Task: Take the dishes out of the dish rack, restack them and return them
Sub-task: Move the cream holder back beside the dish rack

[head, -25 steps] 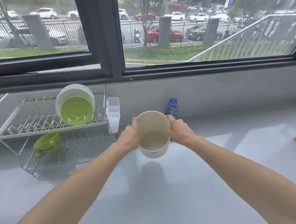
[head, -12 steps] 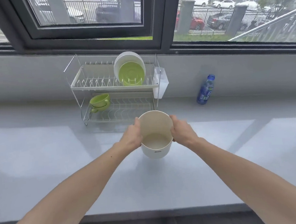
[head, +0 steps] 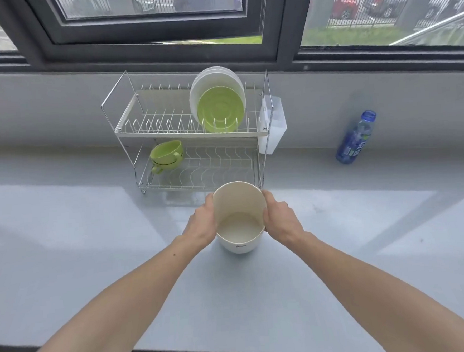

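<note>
Cream bowl (head: 238, 216) held upright between both hands, mouth up, in front of the two-tier wire dish rack (head: 192, 134), near its right front leg; cannot tell if the base touches the grey counter (head: 92, 240) or sits just above it. Left hand (head: 201, 226) clasps the bowl's left wall, right hand (head: 279, 218) the right wall, fingers curled round it, both equally near. Rack lies straight ahead, farther off; bowl likely heads down to the counter. Upper tier: green plate (head: 219, 109) standing on edge in front of white plates (head: 213, 79). Lower tier left: green cups (head: 166, 155), stacked. Clear cutlery holder (head: 272, 123) on rack's right side. Blue bottle (head: 356, 138) far right by the wall. Window (head: 148, 16) behind, cars outside.
</note>
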